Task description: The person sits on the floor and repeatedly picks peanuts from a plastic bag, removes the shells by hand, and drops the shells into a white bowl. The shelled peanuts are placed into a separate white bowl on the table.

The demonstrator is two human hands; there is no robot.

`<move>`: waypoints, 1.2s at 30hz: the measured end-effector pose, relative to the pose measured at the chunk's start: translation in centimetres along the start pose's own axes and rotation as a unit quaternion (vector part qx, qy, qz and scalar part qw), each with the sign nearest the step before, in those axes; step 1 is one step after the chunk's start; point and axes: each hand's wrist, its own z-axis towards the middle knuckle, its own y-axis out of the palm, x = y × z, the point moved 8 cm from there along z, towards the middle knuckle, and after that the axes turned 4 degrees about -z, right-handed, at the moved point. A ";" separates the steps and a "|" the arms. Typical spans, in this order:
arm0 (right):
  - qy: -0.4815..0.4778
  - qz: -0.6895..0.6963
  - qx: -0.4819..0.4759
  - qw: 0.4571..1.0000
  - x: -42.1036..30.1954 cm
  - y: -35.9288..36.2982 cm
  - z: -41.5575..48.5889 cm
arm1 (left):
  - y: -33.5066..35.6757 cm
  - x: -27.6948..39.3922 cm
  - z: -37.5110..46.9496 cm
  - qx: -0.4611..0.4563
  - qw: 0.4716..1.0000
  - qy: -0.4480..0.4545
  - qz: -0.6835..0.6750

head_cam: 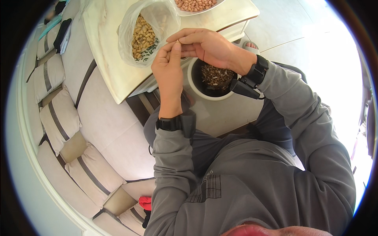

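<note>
My left hand point(169, 66) and my right hand point(213, 48) meet at the fingertips over the table's front edge. Pinched between both thumbs and forefingers is a small pale peanut point(178, 42), mostly hidden by the fingers. Just left of my hands, a translucent plastic bag point(125, 48) stands with its mouth open on the table. Unshelled peanuts point(142, 37) fill its bottom, and dark green print shows on it. Beyond my hands lies a white plate point(189, 13) of shelled pink peanut kernels point(195, 4), cut off by the top edge.
A white-rimmed bin point(195, 84) holding dark husk-like scraps point(218, 77) stands on the tiled floor below my right wrist. The marble-topped table point(103, 56) has a corner near my left forearm. A beige sofa point(109, 118) with striped cushions point(60, 118) runs along the left.
</note>
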 end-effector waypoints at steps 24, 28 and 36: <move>-0.001 0.060 0.014 0.998 -0.2 -0.7 0.0 | 0.5 1.2 -0.5 0.005 0.980 0.087 0.178; -0.007 0.017 0.010 1.000 -0.2 -0.5 0.1 | 0.2 0.7 -0.4 0.021 0.988 0.044 0.150; -0.004 -0.008 0.012 1.000 -0.1 -0.7 0.1 | 0.4 1.0 -0.6 0.007 0.980 0.086 0.177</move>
